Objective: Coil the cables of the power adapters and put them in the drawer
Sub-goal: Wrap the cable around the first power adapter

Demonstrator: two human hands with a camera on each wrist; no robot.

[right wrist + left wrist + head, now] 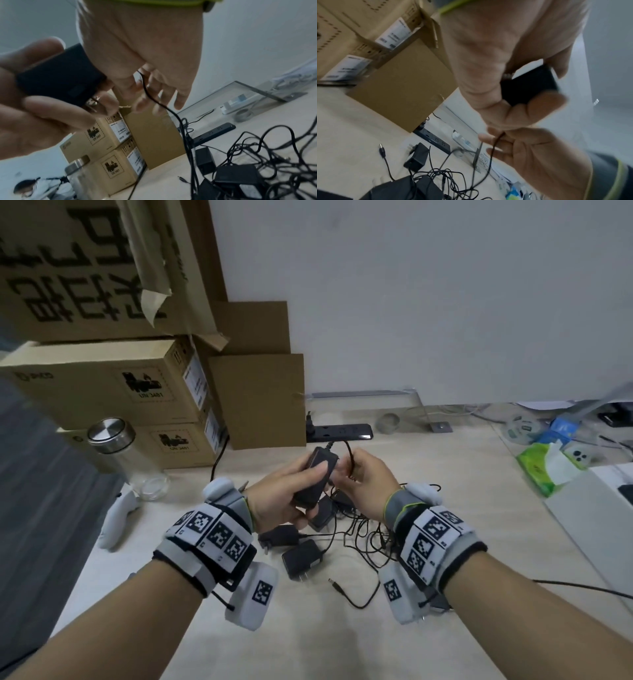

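My left hand (291,487) grips a black power adapter (313,477) above the table, thumb along its side. Its thin black cable (350,455) arcs from the adapter's far end to my right hand (368,479), which pinches it just right of the adapter. The left wrist view has the adapter (529,85) in my palm and the cable (494,147) hanging from the right hand (530,155). The right wrist view shows the cable (149,94) running between my fingers. Several more adapters (303,558) and tangled cables (370,539) lie under my hands. No drawer is in view.
Stacked cardboard boxes (102,385) stand at the back left, with a glass jar (130,460) and a white controller (116,518) before them. A black power strip (342,430) lies by the wall. A green tissue pack (548,463) and a white box (589,508) sit at right.
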